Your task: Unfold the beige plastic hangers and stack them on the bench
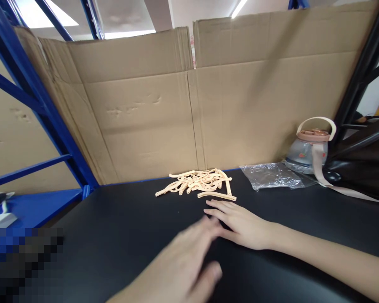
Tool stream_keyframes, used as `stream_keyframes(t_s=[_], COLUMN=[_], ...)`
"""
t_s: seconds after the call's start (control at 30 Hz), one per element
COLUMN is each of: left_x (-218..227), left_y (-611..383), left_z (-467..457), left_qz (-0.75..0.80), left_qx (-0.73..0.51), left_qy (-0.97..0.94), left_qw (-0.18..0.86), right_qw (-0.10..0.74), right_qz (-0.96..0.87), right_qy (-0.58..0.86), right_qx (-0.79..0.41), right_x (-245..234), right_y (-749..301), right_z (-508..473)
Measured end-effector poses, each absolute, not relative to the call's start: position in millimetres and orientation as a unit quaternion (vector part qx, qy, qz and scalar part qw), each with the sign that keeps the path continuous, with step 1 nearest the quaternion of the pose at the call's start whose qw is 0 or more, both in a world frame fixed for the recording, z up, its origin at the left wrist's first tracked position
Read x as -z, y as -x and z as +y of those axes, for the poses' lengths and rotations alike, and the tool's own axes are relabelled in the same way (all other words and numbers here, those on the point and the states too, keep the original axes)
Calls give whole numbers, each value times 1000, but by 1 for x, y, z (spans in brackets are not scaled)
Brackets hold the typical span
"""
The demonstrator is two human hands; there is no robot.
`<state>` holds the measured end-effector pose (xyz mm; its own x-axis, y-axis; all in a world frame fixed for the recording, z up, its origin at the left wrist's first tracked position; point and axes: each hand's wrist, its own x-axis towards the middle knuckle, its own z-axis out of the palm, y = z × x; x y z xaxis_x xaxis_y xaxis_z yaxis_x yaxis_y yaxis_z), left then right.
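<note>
My right hand (236, 221) lies palm down on the black table, its fingers stretched out. Just beyond its fingertips is a pile of thin, cream-coloured curved strips (205, 181), some with small holes at their ends. One strip (216, 195) lies at the pile's near edge, closest to my right fingers, with a small gap between. My left hand (186, 261) is nearer to me, slightly blurred, with its fingers extended and thumb apart. Its fingertips overlap the right thumb in view; whether they touch I cannot tell. Neither hand holds anything.
A clear plastic bag (273, 174) lies right of the pile. Behind it stands a transparent bottle (306, 153) with a pink lid and strap, beside a dark brown bag (363, 155). Cardboard sheets (145, 113) wall the table's back, and a blue metal frame (47, 109) rises at left.
</note>
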<state>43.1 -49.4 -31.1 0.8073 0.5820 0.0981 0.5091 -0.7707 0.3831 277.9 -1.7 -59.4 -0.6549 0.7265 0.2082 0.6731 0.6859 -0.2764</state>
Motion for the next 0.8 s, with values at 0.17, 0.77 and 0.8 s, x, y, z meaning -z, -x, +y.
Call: stream_keyframes(t_s=[0.17, 0.77, 0.8], left_x=[36, 63, 63], left_y=[-65, -60, -60], left_z=[19, 15, 14], left_qz=[462, 427, 426], left_qx=[-95, -70, -69], left_qy=[-881, -902, -902], left_qw=[-22, 13, 7], right_qw=[142, 117, 121], right_qz=[-888, -894, -894], right_qy=[414, 417, 417], right_qx=[-137, -113, -113], right_x=[60, 61, 61], right_y=[-279, -281, -281], right_z=[-2, 1, 1])
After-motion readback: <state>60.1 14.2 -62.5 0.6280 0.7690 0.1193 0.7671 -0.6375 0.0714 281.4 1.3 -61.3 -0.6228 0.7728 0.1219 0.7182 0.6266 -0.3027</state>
